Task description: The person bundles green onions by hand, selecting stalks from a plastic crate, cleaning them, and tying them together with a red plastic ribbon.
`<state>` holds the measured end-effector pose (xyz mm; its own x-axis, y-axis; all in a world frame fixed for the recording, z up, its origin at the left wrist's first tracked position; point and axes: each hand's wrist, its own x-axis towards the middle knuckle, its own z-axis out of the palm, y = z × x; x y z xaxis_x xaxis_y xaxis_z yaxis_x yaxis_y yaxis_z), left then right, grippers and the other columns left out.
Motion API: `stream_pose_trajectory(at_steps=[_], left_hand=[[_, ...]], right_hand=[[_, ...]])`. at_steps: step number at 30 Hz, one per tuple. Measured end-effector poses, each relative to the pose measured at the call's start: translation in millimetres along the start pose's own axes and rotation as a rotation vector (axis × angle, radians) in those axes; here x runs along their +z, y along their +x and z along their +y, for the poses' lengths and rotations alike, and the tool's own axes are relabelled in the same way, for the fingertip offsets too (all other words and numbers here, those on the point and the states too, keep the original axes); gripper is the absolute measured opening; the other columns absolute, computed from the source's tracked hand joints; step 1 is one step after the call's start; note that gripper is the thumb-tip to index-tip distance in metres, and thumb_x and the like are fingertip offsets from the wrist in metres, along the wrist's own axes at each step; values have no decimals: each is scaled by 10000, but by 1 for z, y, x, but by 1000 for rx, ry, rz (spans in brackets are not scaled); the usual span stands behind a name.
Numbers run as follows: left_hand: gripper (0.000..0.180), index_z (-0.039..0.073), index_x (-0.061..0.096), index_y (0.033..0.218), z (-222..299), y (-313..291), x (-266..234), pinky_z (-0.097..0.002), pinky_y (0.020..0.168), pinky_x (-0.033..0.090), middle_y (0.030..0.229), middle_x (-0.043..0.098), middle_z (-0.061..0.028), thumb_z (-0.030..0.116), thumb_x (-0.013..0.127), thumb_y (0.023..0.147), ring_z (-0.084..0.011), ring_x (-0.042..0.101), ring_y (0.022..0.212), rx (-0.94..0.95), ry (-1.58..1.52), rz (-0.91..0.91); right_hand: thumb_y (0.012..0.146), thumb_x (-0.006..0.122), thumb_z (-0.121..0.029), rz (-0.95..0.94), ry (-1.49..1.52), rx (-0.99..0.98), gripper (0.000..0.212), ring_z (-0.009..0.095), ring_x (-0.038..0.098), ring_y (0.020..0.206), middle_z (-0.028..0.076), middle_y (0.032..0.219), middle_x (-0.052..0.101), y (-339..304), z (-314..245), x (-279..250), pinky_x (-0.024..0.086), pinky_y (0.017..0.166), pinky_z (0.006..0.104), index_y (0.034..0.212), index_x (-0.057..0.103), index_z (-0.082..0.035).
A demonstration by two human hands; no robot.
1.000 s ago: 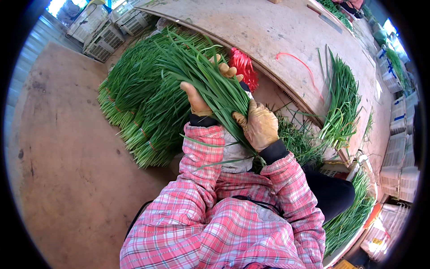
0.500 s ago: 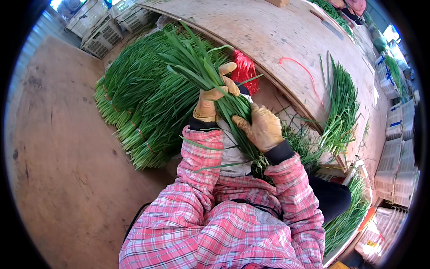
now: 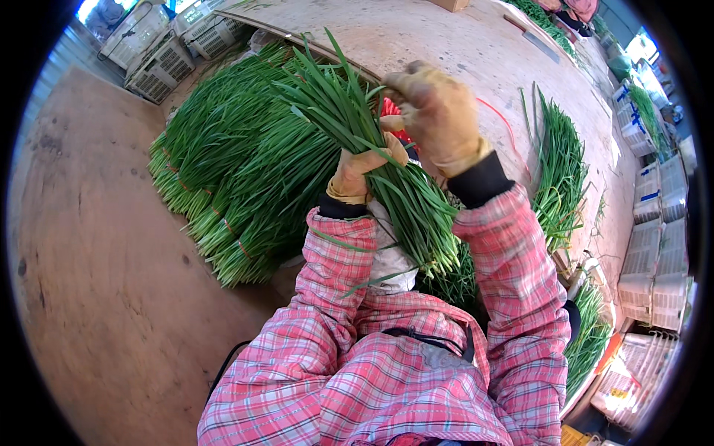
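On the left, a broad brown wooden board [image 3: 97, 223] is spreading out, seemingly giving the left elbow the most side room. Beyond its far edge, slatted white plastic crates [image 3: 160, 70] are standing. Next, a thick pile of green leafy bundles [image 3: 245, 149], ringed with thin red ties near their pale stem ends, is lying just beside the left forearm and bounding low leftward moves. The left hand [image 3: 368, 167], in a stained tan glove, is clamping around the middle of a loose sheaf of long green leaves [image 3: 416, 212], which is slanting above the lap, tips toward the upper left, pale stems toward the lower right. It is probably weighing little, its limp, slick blades creasing or slipping easily; the firmer stems are likely offering the safer hold. Behind, shiny red plastic strands [image 3: 401, 136] are showing. The right hand [image 3: 439, 115], likewise gloved, is hovering above the stems, fingers curled and blurred; whether they are pinching a blade, I cannot tell. Rightward, a pale wooden platform [image 3: 416, 37] bearing a dark green leaf heap [image 3: 561, 171] is narrowing the room.
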<state>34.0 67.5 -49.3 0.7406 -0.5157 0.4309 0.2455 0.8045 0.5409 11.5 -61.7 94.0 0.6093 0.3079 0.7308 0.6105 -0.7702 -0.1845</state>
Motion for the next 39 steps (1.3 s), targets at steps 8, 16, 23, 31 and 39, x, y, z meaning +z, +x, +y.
stream_pose_trajectory(at_steps=[8,16,23,31,39], left_hand=[[413,-7,463,1125,7,-2,10,-286,624,318,622,454,16,207,631,814,-118,429,615,70,46,26],[255,72,454,929,14,-2,11,-290,648,322,643,361,39,218,625,808,-106,359,612,98,11,-2],[195,118,416,871,15,-5,13,-258,653,300,623,291,61,219,582,855,-81,317,589,128,-113,108],[170,36,524,993,24,-11,-1,-269,636,284,631,283,59,176,488,903,-81,291,581,245,-194,147],[162,76,546,934,40,-28,-20,-401,750,459,676,489,-20,218,474,905,-215,494,655,311,6,642]], right_hand=[[797,652,-68,122,229,236,170,163,569,689,74,828,639,-13,3,-47,454,668,242,951,670,1],[913,522,-170,450,821,476,283,98,550,683,184,931,661,-45,-18,-111,435,621,180,1071,603,50],[916,480,-159,581,1437,401,228,82,412,560,55,793,523,-108,11,-189,339,592,225,1064,537,4],[847,516,-109,1046,1648,445,118,44,433,506,-38,633,497,-223,33,-313,339,575,208,732,488,-106],[873,578,-176,298,277,1133,303,130,580,790,80,909,612,-250,-11,-203,468,697,254,1114,561,6]])
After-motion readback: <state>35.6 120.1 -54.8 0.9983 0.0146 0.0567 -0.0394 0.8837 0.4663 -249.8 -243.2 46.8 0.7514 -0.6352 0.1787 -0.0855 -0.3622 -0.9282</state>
